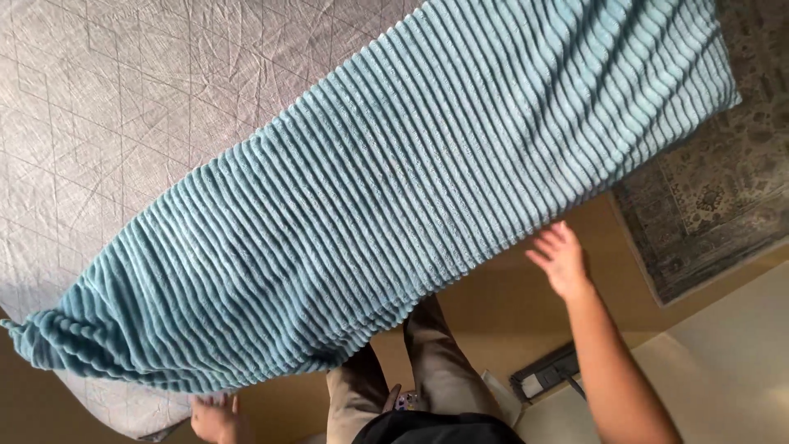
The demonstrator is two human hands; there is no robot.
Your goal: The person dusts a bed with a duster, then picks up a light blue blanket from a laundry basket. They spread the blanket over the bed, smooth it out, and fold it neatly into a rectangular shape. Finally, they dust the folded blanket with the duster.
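On the bed [99, 107], a ribbed blue blanket [394, 189] lies; right hand [561, 261] at 4 o'clock, fingers spread; left hand [218, 418] at 7 o'clock, grip unclear.

Teal ribbed blanket [394, 197] on grey bed [99, 99], open right hand [561, 261] beside

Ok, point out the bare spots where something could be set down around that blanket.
The grey bedspread lies bare over the upper left, bordered by the ribbed teal blanket. A strip of tan floor shows between the blanket's edge and the patterned rug, beside the right hand. It is tight at the lower left, where the left hand sits under the bunched blanket end.
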